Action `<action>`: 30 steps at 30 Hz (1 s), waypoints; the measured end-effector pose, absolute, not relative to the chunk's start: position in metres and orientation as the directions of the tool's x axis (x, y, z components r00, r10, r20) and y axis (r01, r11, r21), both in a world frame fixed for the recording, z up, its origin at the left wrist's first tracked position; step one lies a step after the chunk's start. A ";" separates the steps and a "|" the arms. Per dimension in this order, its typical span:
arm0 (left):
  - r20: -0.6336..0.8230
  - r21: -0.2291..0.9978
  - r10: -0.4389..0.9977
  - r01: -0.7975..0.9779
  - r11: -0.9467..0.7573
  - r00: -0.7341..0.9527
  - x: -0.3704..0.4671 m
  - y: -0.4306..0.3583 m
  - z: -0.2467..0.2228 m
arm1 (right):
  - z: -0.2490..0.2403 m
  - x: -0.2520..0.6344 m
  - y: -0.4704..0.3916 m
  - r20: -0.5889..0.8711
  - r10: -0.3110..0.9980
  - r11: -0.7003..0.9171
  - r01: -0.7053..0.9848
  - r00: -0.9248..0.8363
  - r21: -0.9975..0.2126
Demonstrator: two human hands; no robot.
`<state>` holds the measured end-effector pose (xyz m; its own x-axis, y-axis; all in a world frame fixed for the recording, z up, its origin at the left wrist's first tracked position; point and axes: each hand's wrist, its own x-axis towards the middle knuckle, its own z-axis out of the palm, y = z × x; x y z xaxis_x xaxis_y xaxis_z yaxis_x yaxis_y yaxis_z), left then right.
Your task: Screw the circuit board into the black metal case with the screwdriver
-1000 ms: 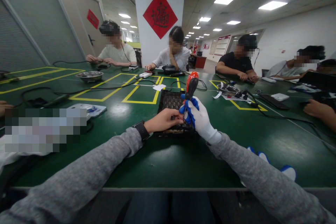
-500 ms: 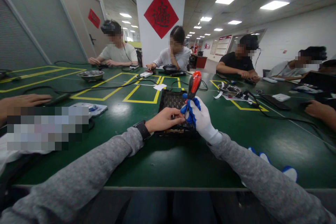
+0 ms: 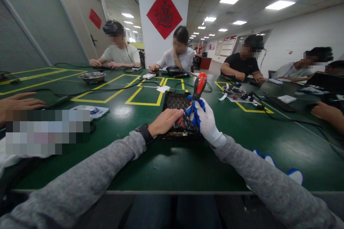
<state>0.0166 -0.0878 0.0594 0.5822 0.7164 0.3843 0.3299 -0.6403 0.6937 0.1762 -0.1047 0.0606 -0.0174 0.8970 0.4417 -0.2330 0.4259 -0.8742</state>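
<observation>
My right hand (image 3: 206,123), in a white glove with blue-coated fingers, is closed around a screwdriver (image 3: 200,85) with a red and black handle. The handle points up and the shaft slants down toward an open black plastic case (image 3: 174,102). Rows of small dark shapes fill the case's inside. My left hand (image 3: 165,121), bare and with a dark watch at the wrist, reaches over the case's left side. Its fingers are pressed together close to the screwdriver's shaft, and anything small between them is hidden.
A white and blue glove (image 3: 295,176) lies at the right near my forearm. Metal bowls (image 3: 92,77) and a white paper scrap (image 3: 163,89) sit farther back. Black cables (image 3: 113,87) cross the green table (image 3: 134,171). A neighbour's hand (image 3: 24,101) rests at left; several people sit around.
My left hand's fingers have shifted slightly left and lie flatter beside the screwdriver, showing more of the case's inside. The right hand keeps its hold on the screwdriver, nearly in place.
</observation>
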 end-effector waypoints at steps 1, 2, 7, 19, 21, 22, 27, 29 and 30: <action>0.390 0.694 0.718 0.329 -0.641 0.577 0.017 -0.088 0.060 | 0.061 0.176 -0.105 0.445 0.895 0.431 -0.231 -0.014 -0.873; 0.394 0.696 0.715 0.320 -0.642 0.577 0.016 -0.088 0.060 | 0.061 0.176 -0.105 0.449 0.894 0.435 -0.227 -0.009 -0.871; 0.394 0.732 0.683 0.239 -0.638 0.615 0.016 -0.089 0.061 | 0.061 0.177 -0.105 0.446 0.895 0.436 -0.210 0.001 -0.875; 0.403 0.754 0.697 0.217 -0.620 0.593 0.017 -0.090 0.061 | 0.061 0.177 -0.106 0.454 0.891 0.446 -0.188 0.003 -0.875; 0.395 0.745 0.693 0.231 -0.626 0.604 0.017 -0.090 0.061 | 0.061 0.177 -0.105 0.450 0.893 0.440 -0.195 -0.004 -0.876; 0.387 0.742 0.685 0.233 -0.629 0.617 0.018 -0.089 0.060 | 0.061 0.177 -0.105 0.447 0.894 0.437 -0.200 -0.009 -0.877; 0.357 0.753 0.644 0.200 -0.627 0.676 0.017 -0.086 0.059 | 0.060 0.177 -0.105 0.455 0.890 0.442 -0.211 -0.016 -0.872; 0.375 0.745 0.647 0.198 -0.636 0.664 0.017 -0.085 0.058 | 0.061 0.177 -0.105 0.460 0.888 0.447 -0.204 -0.014 -0.871; 0.386 0.741 0.648 0.198 -0.642 0.657 0.017 -0.086 0.059 | 0.061 0.177 -0.106 0.459 0.888 0.448 -0.200 -0.014 -0.872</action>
<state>0.0169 -0.0856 0.0585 0.6566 0.6480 0.3859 0.1980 -0.6418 0.7409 0.1766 -0.1057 0.0612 -0.0135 0.8882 0.4592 -0.2004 0.4475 -0.8715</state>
